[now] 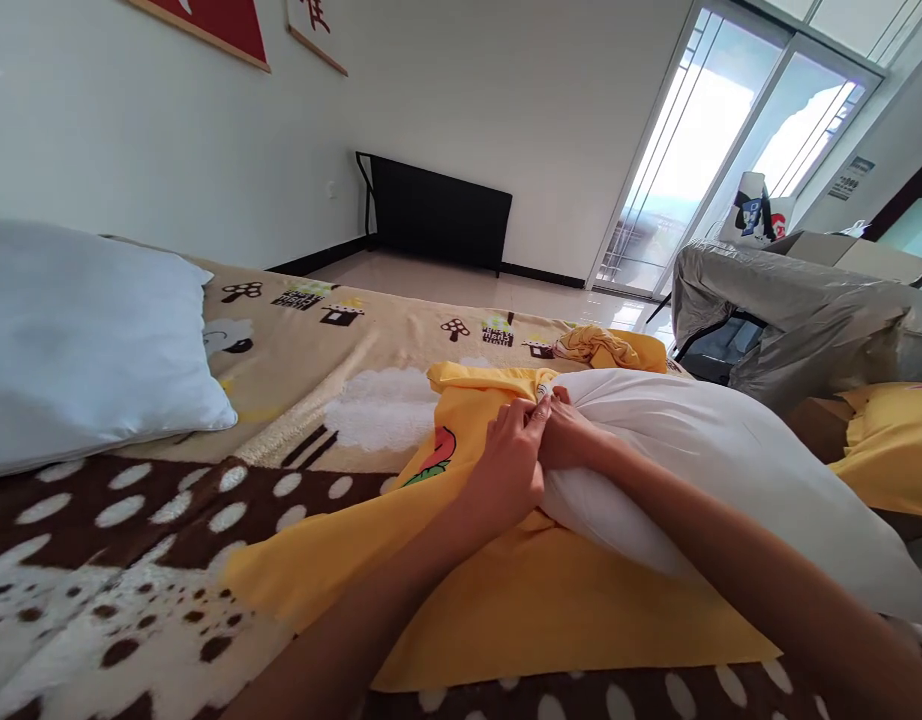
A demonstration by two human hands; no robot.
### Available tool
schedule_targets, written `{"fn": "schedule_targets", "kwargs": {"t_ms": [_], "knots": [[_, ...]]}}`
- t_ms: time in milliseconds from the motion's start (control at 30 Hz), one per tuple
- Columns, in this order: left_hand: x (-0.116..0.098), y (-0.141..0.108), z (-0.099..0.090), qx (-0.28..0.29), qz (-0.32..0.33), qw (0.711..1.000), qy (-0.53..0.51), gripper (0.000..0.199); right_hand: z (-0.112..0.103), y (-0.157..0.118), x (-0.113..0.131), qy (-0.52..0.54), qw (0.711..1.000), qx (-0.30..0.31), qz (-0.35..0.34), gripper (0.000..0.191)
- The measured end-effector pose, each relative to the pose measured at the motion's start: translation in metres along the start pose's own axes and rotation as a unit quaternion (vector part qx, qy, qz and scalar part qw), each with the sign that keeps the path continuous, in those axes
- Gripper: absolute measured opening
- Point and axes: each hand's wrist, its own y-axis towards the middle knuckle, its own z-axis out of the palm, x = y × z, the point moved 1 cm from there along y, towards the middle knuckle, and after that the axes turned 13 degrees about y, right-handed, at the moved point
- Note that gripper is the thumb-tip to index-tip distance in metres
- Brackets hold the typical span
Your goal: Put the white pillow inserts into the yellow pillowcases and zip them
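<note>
A yellow pillowcase [581,610] with a red-and-green print is spread out on the bed in front of me, its upper part bunched. On its right side lies a plump white pillow [731,470], gathered into folds at its left end. My left hand [510,455] is closed on the pillowcase's bunched edge. Right beside it, my right hand [570,430] is closed on the pillow's gathered end, and the two hands touch. The fingertips meet at a small white fold, and the exact grip between them is partly hidden.
Another white pillow [93,345] lies at the left on the patterned blanket [386,340]. Crumpled yellow cloth [607,347] rests at the bed's far edge. To the right are plastic-covered furniture [798,290] and more yellow fabric [896,445]. A black panel [438,215] leans by the wall.
</note>
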Motion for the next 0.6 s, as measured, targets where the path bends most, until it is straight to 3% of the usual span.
{"fn": "schedule_targets", "kwargs": {"t_ms": [133, 200, 267, 333, 400, 500, 600], "knots": [[0.008, 0.001, -0.005, -0.003, -0.005, 0.999, -0.048, 0.08, -0.029, -0.018, -0.01, 0.083, 0.993, 0.042, -0.069, 0.068], [0.009, 0.001, -0.003, -0.008, 0.001, 0.999, -0.044, 0.078, -0.051, -0.024, -0.028, 0.173, 0.98, 0.05, -0.086, 0.062], [0.009, 0.0, 0.001, -0.011, 0.006, 0.999, -0.03, 0.078, -0.069, -0.026, -0.052, 0.231, 0.971, 0.002, -0.065, 0.05], [0.009, -0.001, 0.004, -0.012, 0.013, 1.0, -0.018, 0.08, -0.077, -0.024, -0.076, 0.225, 0.971, -0.079, -0.023, 0.046], [0.008, -0.003, 0.006, -0.014, 0.019, 1.0, -0.014, 0.08, -0.072, -0.018, -0.096, 0.185, 0.975, -0.124, 0.017, 0.057], [0.007, -0.004, 0.005, -0.016, 0.024, 1.0, -0.01, 0.079, -0.049, -0.005, -0.109, 0.122, 0.986, -0.085, 0.071, 0.072], [0.009, -0.003, 0.003, -0.009, 0.015, 1.0, -0.009, 0.079, -0.027, 0.008, -0.106, 0.083, 0.99, -0.065, 0.089, 0.059]]}}
